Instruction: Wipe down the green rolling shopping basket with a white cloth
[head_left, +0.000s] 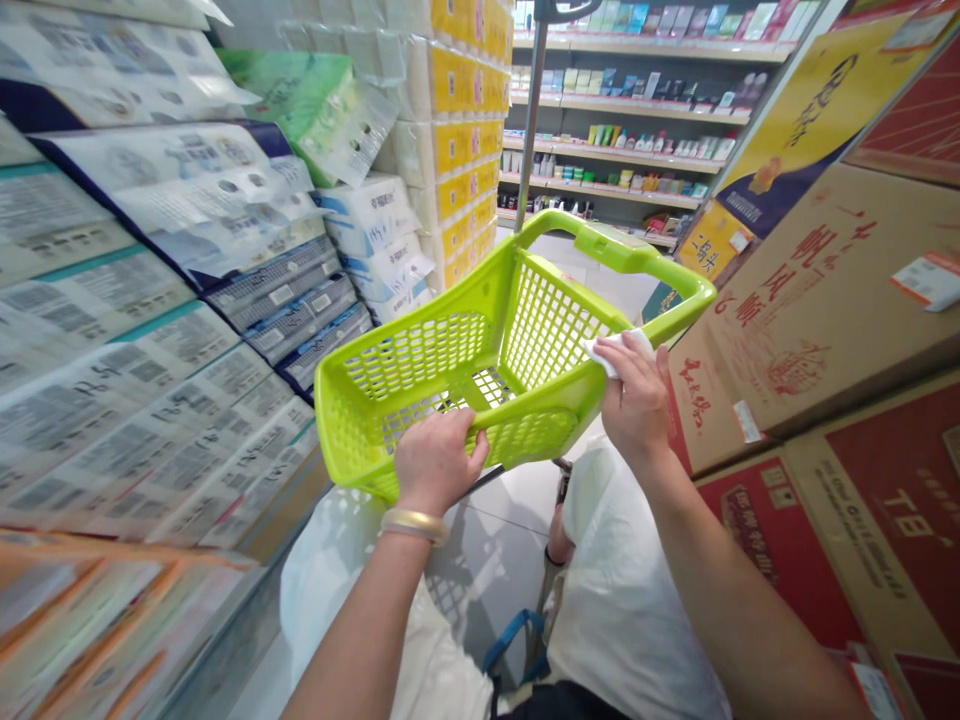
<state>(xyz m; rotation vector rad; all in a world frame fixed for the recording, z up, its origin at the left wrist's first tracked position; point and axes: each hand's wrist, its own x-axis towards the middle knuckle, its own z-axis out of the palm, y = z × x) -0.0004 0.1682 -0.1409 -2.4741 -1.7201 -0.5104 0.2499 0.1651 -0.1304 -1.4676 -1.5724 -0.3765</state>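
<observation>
Stacked packs (202,200) stood at left. The left hand (441,460) was curled over the near rim of the green basket (536,435), mid-aisle. The right hand (634,385) held a white wipe (637,343) against the rim's handle end — work seemed under way there, though how much was done or left couldn't be told. Cartons (810,290) rose at right.

It's a shop, with a shopping basket (529,438), shelves (652,48) of bottles (658,144), piles of tissue packs (375,215) and tagged cardboard boxes (847,230).

On my feed, the right hand (637,398) partly hides the white wipe (638,343). I note blurred packs (82,620) at eight o'clock, edge-cropped cartons (892,520) at four.
</observation>
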